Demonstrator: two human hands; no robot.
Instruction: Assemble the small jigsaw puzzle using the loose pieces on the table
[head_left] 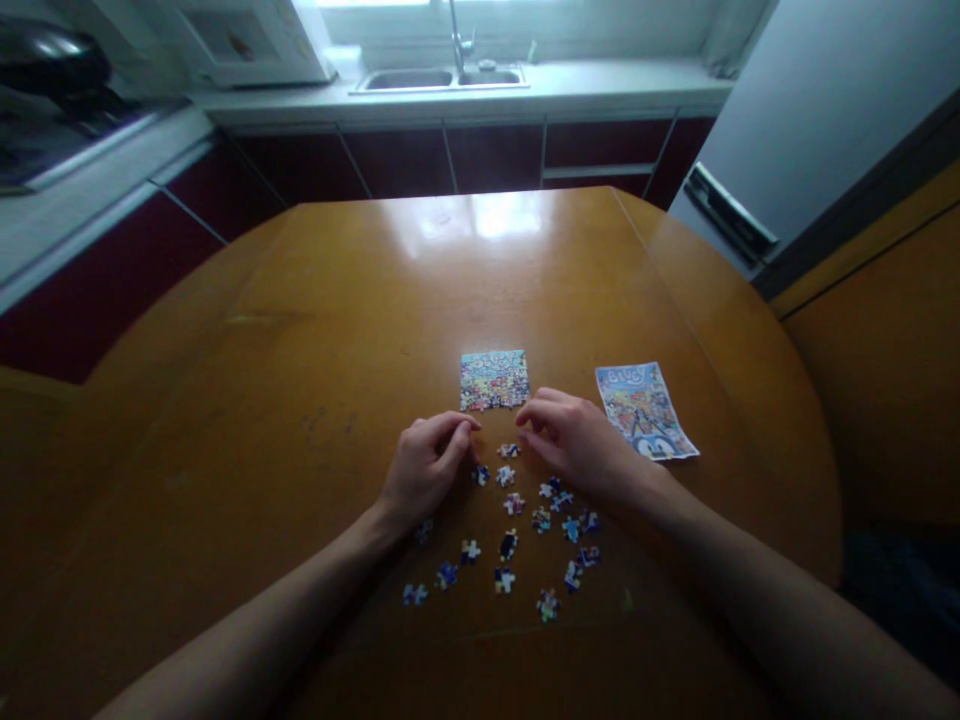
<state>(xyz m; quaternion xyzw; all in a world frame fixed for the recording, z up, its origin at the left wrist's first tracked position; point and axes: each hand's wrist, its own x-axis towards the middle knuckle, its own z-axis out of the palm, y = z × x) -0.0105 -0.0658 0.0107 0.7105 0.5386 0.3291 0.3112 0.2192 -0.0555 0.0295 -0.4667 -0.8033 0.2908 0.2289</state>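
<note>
A partly assembled jigsaw puzzle lies flat on the table, its lower edge jagged with open tabs. My left hand rests just below its lower left corner, fingers curled and thumb against the index finger. By the lower right corner, my right hand has its fingers bent inward, tips close to the puzzle edge. Whether a piece is inside either hand cannot be made out. Between and below the hands lie several loose pieces, among them a puzzle piece near the right fingertips and a dark blue piece beside the left hand.
A creased picture sheet with a penguin lies right of my right hand. The wooden table has rounded sides. Beyond it are a counter with a double sink, a stove at left and a fridge at right.
</note>
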